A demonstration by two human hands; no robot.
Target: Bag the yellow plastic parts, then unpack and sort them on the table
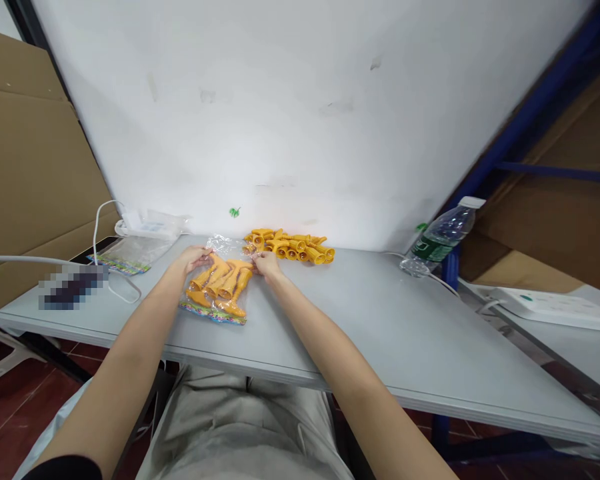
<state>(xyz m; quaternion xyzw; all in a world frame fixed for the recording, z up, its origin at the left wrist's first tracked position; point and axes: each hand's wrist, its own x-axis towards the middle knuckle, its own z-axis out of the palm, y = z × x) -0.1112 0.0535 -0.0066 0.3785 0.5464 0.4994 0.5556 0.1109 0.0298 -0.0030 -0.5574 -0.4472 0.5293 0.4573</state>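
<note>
A clear plastic bag [215, 308] with a colourful printed strip along its near edge lies on the table, holding several yellow-orange plastic pieces [225, 280] shaped like hollow cones with wider ends. My left hand [196, 257] is closed on the bag's far left side, fingers pinching the film. On the opposite side, my right hand [267, 264] grips the bag's far right edge, its fingertips partly hidden. Between both hands the loose clear film stands up, crinkled and shiny. Just beyond my right hand sits a pile of similar yellow plastic pieces [300, 247] against the white wall.
Flat printed bags [135, 253] lie at the left near a white cable and a pixelated dark object [75, 287]. A water bottle [443, 233] leans at the right of the grey table [380, 320]. A white power strip [555, 310] rests farther right; cardboard [30, 167] stands at left.
</note>
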